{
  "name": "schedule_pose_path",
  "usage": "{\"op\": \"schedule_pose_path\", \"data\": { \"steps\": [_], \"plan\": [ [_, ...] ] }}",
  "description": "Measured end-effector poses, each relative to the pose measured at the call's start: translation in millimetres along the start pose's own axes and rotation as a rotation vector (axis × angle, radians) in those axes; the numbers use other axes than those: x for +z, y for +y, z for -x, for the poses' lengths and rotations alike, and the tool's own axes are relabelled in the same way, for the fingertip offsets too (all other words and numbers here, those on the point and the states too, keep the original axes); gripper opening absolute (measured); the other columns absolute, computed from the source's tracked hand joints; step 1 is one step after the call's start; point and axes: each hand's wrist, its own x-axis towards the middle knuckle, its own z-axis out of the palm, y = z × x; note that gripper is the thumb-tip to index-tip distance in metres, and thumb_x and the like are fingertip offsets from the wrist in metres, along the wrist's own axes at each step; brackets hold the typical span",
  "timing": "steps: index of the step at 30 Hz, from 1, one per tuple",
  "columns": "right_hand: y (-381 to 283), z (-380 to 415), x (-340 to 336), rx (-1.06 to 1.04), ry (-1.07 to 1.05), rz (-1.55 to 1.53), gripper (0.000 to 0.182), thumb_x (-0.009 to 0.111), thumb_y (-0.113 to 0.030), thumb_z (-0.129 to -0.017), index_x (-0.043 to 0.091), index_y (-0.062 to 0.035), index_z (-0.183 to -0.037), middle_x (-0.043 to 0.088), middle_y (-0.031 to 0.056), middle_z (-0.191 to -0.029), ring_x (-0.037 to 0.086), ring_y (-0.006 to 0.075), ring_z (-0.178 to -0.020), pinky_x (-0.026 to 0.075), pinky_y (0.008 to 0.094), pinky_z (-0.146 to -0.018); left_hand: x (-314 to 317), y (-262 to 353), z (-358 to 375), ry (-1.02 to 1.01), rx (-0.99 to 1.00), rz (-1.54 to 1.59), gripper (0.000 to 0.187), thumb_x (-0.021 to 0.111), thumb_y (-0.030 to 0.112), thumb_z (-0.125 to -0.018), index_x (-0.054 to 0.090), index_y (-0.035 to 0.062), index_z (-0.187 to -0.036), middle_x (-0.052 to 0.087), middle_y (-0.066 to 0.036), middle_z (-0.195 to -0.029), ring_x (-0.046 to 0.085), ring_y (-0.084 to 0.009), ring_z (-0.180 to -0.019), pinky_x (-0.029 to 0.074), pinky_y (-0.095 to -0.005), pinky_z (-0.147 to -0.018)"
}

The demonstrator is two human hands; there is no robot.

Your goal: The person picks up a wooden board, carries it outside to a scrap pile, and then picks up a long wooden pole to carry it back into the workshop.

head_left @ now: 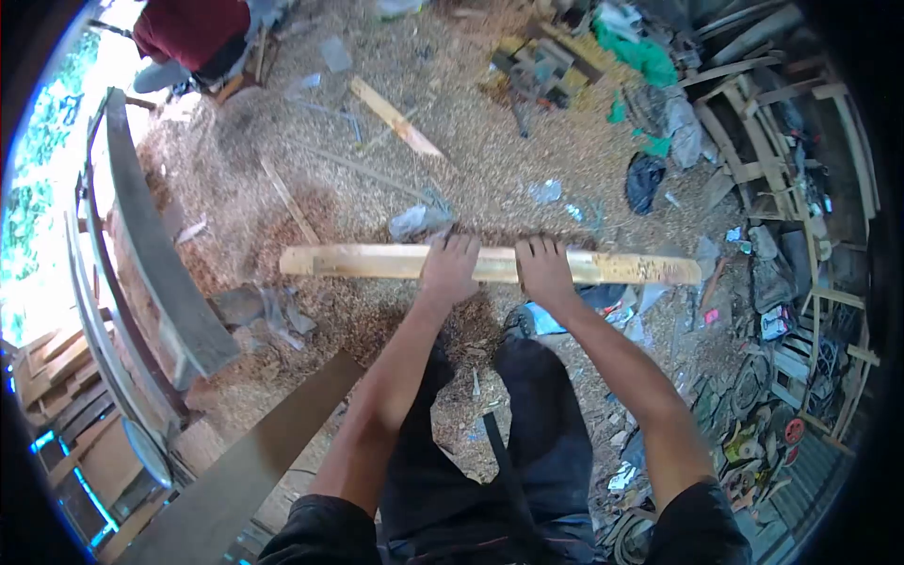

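Note:
A long pale wooden board (377,261) lies crosswise in front of my legs, with dark marks near its right end. My left hand (450,268) is wrapped over the board just left of its middle. A short way to the right, my right hand (546,270) grips the same board, its fingers curled over the far edge. The thumbs and the underside of the board are hidden.
At the lower left a wide plank (254,452) slants beside my left arm. A curved bench (160,235) stands at left. Another person in a red top (193,33) is at the upper left. Wooden frames (753,160) and scrap line the right. Shavings cover the ground.

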Motion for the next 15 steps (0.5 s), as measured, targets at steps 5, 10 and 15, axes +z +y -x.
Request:
{"op": "schedule_pose_path", "data": {
  "steps": [5, 10, 15],
  "plan": [
    [3.9, 45.1, -137.7, 0.059, -0.008, -0.015, 0.028, 0.056, -0.013, -0.082, 0.056, -0.0053, -0.108, 0.061, 0.0159, -0.107, 0.057, 0.0324, -0.104, 0.039, 0.0461, -0.09, -109.5, 67.2, 45.6, 0.118, 0.067, 0.041, 0.068, 0.073, 0.023, -0.067, 0.052, 0.0039, -0.129, 0.056, -0.014, -0.127, 0.048, -0.0307, -0.126, 0.036, -0.0425, -0.105],
    [8.3, 95.9, -253.8, 0.201, 0.028, -0.014, 0.027, 0.058, -0.016, -0.081, 0.056, -0.0052, -0.106, 0.063, 0.0163, -0.107, 0.06, 0.0335, -0.102, 0.041, 0.0472, -0.084, -206.1, 114.3, 66.9, 0.248, 0.233, -0.15, 0.073, 0.074, 0.027, -0.07, 0.049, 0.0044, -0.135, 0.059, -0.013, -0.124, 0.051, -0.0292, -0.123, 0.037, -0.0436, -0.105],
    [15.4, 179.7, -325.0, 0.297, 0.223, -0.049, 0.028, 0.062, -0.015, -0.077, 0.057, -0.0048, -0.103, 0.064, 0.0154, -0.101, 0.062, 0.0345, -0.096, 0.043, 0.0482, -0.085, -263.1, 172.0, 78.7, 0.115, 0.3, -0.146, 0.065, 0.072, 0.028, -0.074, 0.051, 0.0045, -0.131, 0.059, -0.015, -0.127, 0.054, -0.0298, -0.122, 0.035, -0.0445, -0.108]
  ]
}}
